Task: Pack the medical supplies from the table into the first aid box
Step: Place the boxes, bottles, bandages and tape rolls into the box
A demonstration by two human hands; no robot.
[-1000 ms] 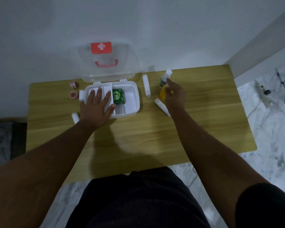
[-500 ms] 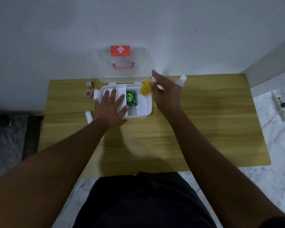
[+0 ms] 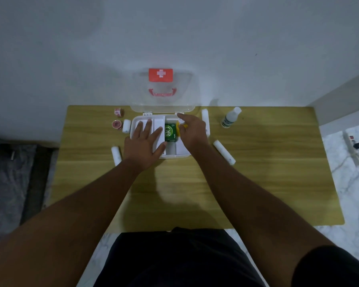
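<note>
The white first aid box [image 3: 185,153] stands open at the table's far middle, its clear lid [image 3: 164,100] with a red cross leaning on the wall. Inside lies a green packet [image 3: 170,132]. My left hand [image 3: 143,141] rests flat, fingers spread, on the box's left tray. My right hand [image 3: 192,131] is over the right compartment, holding a small yellow bottle [image 3: 183,125] with a white cap, mostly hidden by the fingers.
On the wooden table [image 3: 257,172]: white rolls at the left [image 3: 116,155], [image 3: 126,126], behind the right hand [image 3: 205,119] and at the right [image 3: 224,152]; two pink tape rolls [image 3: 117,124], [image 3: 119,112]; a white bottle [image 3: 230,117]. A power strip [image 3: 353,146] lies on the floor.
My right hand lifted the yellow bottle from the table right of the box and carried it left and down into the box. My left hand stayed on the tray.
</note>
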